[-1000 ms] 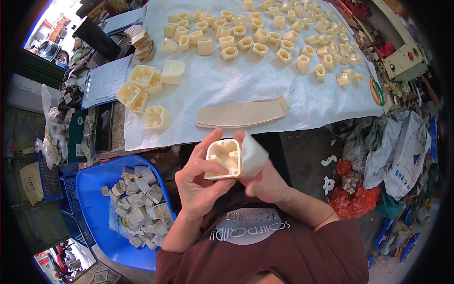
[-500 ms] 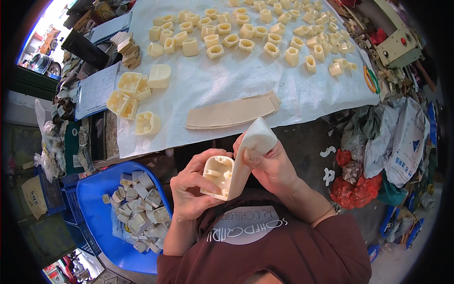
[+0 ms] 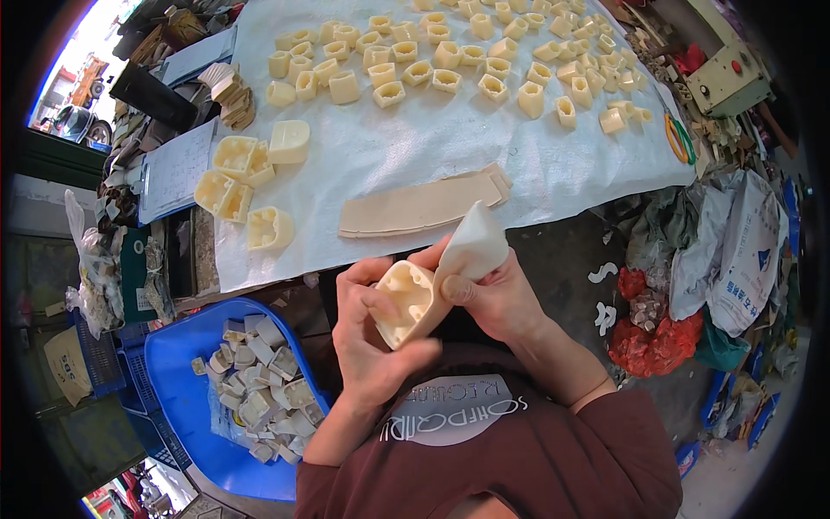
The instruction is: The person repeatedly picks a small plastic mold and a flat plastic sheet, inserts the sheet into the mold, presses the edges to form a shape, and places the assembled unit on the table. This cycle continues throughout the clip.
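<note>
A cream, hollow plastic block (image 3: 417,322) with rounded corners and small posts inside is held in front of my chest, its open side facing up. My left hand (image 3: 365,333) grips it from the left, with a finger dipping into the cavity and the thumb blurred along the lower edge. Between thumb and fingers, my right hand (image 3: 501,298) pinches a pale, flexible strip (image 3: 477,242) that runs against the block's right side. The strip's free end curls up and away from the block. Beyond my hands, a flat stack of beige strips (image 3: 415,208) lies on the table's near side.
A white sheet (image 3: 363,138) covers the table, with many small cream hollow pieces (image 3: 447,55) spread over its far part. Larger hollow blocks (image 3: 270,227) sit at the left. Below them stands a blue basin (image 3: 186,415) of offcuts. Plastic bags (image 3: 743,259) hang at right.
The block has tilted and moved slightly up, and more of the strip's outer part lies bent over my right hand. My left thumb has swung to the right along the block's lower edge.
</note>
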Action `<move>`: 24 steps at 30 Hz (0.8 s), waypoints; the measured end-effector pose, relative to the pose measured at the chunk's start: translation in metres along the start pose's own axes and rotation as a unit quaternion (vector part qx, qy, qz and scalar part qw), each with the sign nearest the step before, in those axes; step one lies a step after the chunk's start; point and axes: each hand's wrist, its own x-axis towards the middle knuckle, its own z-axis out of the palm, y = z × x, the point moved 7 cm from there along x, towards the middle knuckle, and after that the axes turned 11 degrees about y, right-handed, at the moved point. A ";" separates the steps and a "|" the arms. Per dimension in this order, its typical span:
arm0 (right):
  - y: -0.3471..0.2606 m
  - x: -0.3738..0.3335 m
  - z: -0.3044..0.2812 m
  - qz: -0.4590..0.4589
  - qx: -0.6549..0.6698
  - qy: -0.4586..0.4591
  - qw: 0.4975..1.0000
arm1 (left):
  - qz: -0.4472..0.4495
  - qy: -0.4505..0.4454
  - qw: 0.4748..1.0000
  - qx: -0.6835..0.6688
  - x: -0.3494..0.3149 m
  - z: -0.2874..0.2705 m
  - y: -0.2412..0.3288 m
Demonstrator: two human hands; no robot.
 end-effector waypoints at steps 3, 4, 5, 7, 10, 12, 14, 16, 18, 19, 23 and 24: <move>-0.006 -0.001 -0.003 -0.038 -0.034 0.038 0.998 | -0.029 0.057 0.998 -0.025 0.000 -0.002 0.003; -0.006 -0.001 -0.005 -0.039 -0.031 0.045 0.998 | 0.006 0.033 0.999 -0.012 0.001 -0.001 0.005; -0.007 -0.001 -0.008 -0.039 -0.027 0.052 0.998 | 0.008 0.008 1.000 -0.013 0.001 0.000 0.006; -0.001 0.001 -0.015 -0.008 -0.046 0.035 0.998 | 0.013 -0.043 0.999 -0.016 0.003 0.000 0.008; 0.000 0.001 -0.008 -0.005 -0.021 0.009 1.000 | -0.001 -0.079 0.995 -0.066 0.004 -0.003 0.005; -0.001 0.001 -0.004 -0.002 0.003 -0.007 1.000 | 0.005 -0.107 0.991 -0.079 0.005 -0.002 0.004; 0.002 0.001 -0.003 0.019 0.015 -0.023 0.999 | 0.021 -0.133 0.988 -0.081 0.005 0.000 0.004; 0.000 0.004 -0.008 -0.018 -0.007 -0.005 1.000 | -0.014 -0.023 0.997 -0.078 0.002 0.005 0.004; -0.003 0.005 -0.009 -0.047 -0.036 0.017 0.998 | 0.049 0.012 0.997 0.054 -0.001 0.005 0.001; -0.002 0.002 -0.010 -0.057 -0.054 0.031 0.996 | 0.098 0.028 0.989 0.109 -0.001 0.009 0.012; -0.009 -0.004 -0.002 -0.092 -0.100 0.018 0.990 | 0.070 0.090 0.984 0.138 -0.003 0.007 0.006; -0.010 -0.002 -0.003 -0.112 -0.084 0.018 0.990 | 0.085 0.094 0.979 0.163 -0.001 0.006 0.008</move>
